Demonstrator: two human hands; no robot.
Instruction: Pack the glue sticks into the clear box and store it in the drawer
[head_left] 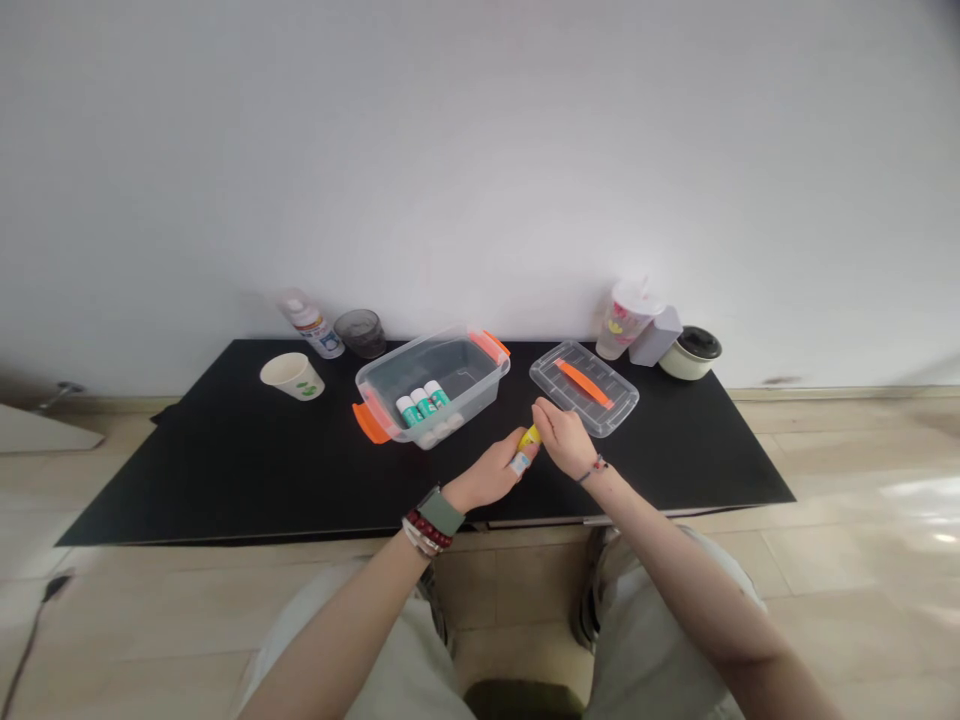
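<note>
Yellow tube [529, 437] partly hidden: left hand [491, 475] gripping it, right hand [561, 438] clasping end.

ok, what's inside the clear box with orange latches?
Three white-capped teal tubes lie side by side toward the near left. Blurred white shapes show through the near wall. What lies under them can't be seen.
</note>
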